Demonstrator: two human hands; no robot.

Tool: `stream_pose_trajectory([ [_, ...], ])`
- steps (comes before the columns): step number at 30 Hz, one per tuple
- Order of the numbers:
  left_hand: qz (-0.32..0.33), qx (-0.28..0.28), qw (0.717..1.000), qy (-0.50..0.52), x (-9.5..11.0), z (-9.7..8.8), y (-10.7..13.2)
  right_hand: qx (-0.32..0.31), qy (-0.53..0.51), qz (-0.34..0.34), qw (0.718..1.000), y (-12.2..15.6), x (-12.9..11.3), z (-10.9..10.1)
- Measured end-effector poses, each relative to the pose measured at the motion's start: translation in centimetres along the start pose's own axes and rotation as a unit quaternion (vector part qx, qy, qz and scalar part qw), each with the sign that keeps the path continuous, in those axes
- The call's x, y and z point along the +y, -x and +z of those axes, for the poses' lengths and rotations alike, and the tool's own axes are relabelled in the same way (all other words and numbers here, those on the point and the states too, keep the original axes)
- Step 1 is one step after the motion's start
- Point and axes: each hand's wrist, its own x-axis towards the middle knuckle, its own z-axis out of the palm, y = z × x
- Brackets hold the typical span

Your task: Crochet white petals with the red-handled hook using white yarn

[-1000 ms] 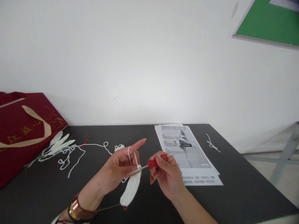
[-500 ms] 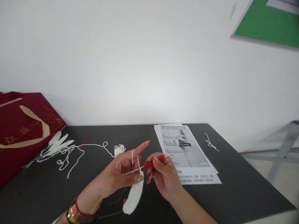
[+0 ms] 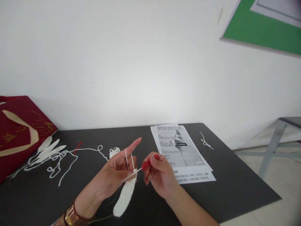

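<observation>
Between thumb and fingers, my left hand (image 3: 116, 171) pinches the top of a white crocheted petal (image 3: 125, 197), which hangs down at a tilt. White yarn (image 3: 127, 160) loops over its raised index finger and runs down to the petal. My right hand (image 3: 161, 174) is closed round the red handle of a crochet hook (image 3: 146, 165). The hook's pale shaft crosses the petal's top edge beside my left thumb; its tip is not clear. Behind my left hand lies a small ball of white yarn (image 3: 114, 152), partly hidden.
Several white petals (image 3: 50, 149) with tangled yarn tails lie left, beside a red stick (image 3: 78, 147) and a dark red gift bag (image 3: 17, 131). Printed sheets (image 3: 195, 177) lie right of centre on the black table (image 3: 235, 188). Farther right is a short knotted yarn piece (image 3: 205, 141).
The view has turned slightly right, so everything sits further left. The petal has swung a little more tilted, and the hook's handle has drawn slightly away from it.
</observation>
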Motion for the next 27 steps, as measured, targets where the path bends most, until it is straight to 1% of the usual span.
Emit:
stream_pose_trajectory([
  [6, -0.041, -0.003, 0.999, 0.016, -0.4, -0.5, 0.1, -0.047, 0.019, -0.001, 0.999, 0.2, 0.0, -0.2],
  [10, -0.056, 0.002, 0.998, -0.033, -0.5, -0.5, 0.3, -0.051, 0.008, 0.005, 0.999, 0.2, 0.2, 0.0],
  [13, -0.06, -0.013, 0.996, -0.07, -0.7, -0.3, 0.4, -0.054, 0.006, 0.0, 0.999, 0.2, 0.4, 0.3],
  [18, -0.006, -0.021, 0.998, -0.063, -0.7, -0.1, 0.2, -0.022, 0.016, -0.045, 0.999, 0.3, 0.8, 0.7],
  [20, -0.001, -0.014, 0.998, -0.063, -0.6, -0.2, 0.1, -0.009, 0.026, -0.053, 0.998, 0.3, 1.0, 0.8],
  [23, 0.004, 0.007, 0.997, -0.077, -0.4, -0.1, -0.1, 0.013, 0.036, -0.045, 0.998, 0.3, 1.0, 1.0],
  [27, -0.002, 0.022, 0.994, -0.107, -0.1, 0.4, -0.1, 0.043, 0.036, -0.017, 0.998, 0.3, 1.0, 1.2],
])
